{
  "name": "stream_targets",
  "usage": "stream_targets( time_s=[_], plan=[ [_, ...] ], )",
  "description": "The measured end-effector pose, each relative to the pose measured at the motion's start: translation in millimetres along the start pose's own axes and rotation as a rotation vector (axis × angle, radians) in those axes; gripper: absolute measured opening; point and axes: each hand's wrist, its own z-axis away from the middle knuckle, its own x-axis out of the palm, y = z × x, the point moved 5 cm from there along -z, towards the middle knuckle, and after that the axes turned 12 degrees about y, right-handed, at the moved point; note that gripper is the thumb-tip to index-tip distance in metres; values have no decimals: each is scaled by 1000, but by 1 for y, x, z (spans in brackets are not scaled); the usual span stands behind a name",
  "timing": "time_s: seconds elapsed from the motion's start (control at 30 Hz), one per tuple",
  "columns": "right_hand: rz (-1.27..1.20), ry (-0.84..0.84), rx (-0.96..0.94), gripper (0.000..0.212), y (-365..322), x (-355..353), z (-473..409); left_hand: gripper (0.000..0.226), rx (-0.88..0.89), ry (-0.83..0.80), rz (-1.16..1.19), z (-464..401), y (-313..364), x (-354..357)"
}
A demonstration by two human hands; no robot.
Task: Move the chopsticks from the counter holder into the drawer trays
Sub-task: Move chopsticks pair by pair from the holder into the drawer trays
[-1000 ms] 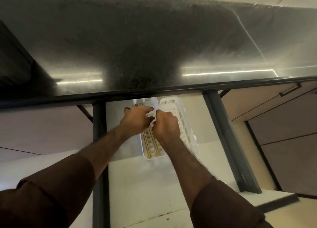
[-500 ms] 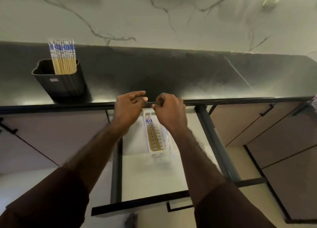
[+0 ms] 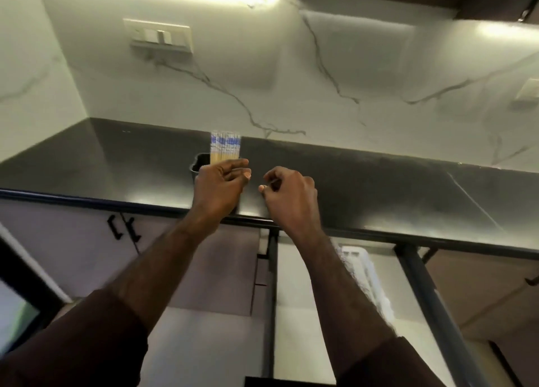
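A bundle of pale chopsticks [image 3: 225, 147] with blue-and-white tops stands upright in a black holder [image 3: 198, 165] on the dark counter [image 3: 379, 188]. My left hand [image 3: 221, 185] is raised just in front of the holder, below the chopstick tops, with its fingers loosely curled and apart and nothing seen in it. To its right, my right hand [image 3: 291, 197] hovers over the counter's front edge, thumb and forefinger pinched together with nothing in them. Below the counter, a white slotted tray [image 3: 366, 273] lies in the open drawer [image 3: 294, 299], partly hidden by my right forearm.
A marble-patterned wall with a switch plate [image 3: 160, 36] rises behind the counter. Cabinet doors with black handles [image 3: 122, 226] sit under the counter at the left. The drawer's dark frame rail [image 3: 428, 305] runs down the right side.
Both hands have risen from the tray in the drawer to counter height and moved to the chopstick holder. My view has tilted up toward the wall.
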Motion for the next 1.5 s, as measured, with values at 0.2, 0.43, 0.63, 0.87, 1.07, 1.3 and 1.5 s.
stream_targets(
  time_s=[0.2,0.43,0.63,0.87,1.07,1.3,1.5],
  plan=[
    [2,-17,-13,25,-60,88,-32,24,54,-7,-66,-90,-20,-77],
    [-10,10,62,23,-80,160,-79,24,-16,-102,-68,-176,-58,-107],
    [17,-3,91,23,-58,203,-114,27,-40,-131,-43,-221,-92,-73],
    [3,-47,120,24,-10,265,-162,33,-83,-126,-111,-283,-141,-23],
    [-11,-58,152,35,13,306,-198,37,-152,-104,-130,-327,-171,15],
    [3,-45,188,35,27,326,-211,36,-257,-136,-79,-351,-202,37],
    [22,-6,195,34,28,335,-210,30,-315,-156,-14,-353,-214,39]
  ],
)
